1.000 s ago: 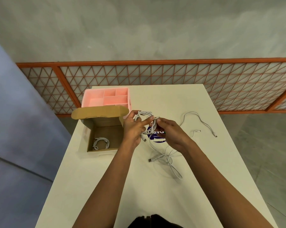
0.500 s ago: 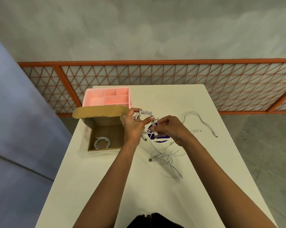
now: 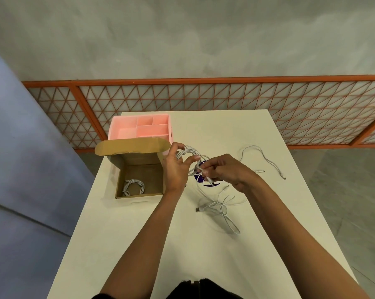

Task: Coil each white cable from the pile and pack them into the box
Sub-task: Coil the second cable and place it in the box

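Risk of unravelling on slack: white looped cable (image 3: 189, 156) right of brown cardboard box (image 3: 137, 160), gripped in fingers of left hand (image 3: 175, 172), end pinched in fingers of right hand (image 3: 228, 171).

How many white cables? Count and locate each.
4: coiled cable in the box; half-coiled cable held by left hand and right hand; loose cable at right; tangled cable nearest, possibly hiding more.

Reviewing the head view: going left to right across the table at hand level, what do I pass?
Cardboard box with a coiled cable inside → left hand → half-wound cable → right hand → loose white cable.
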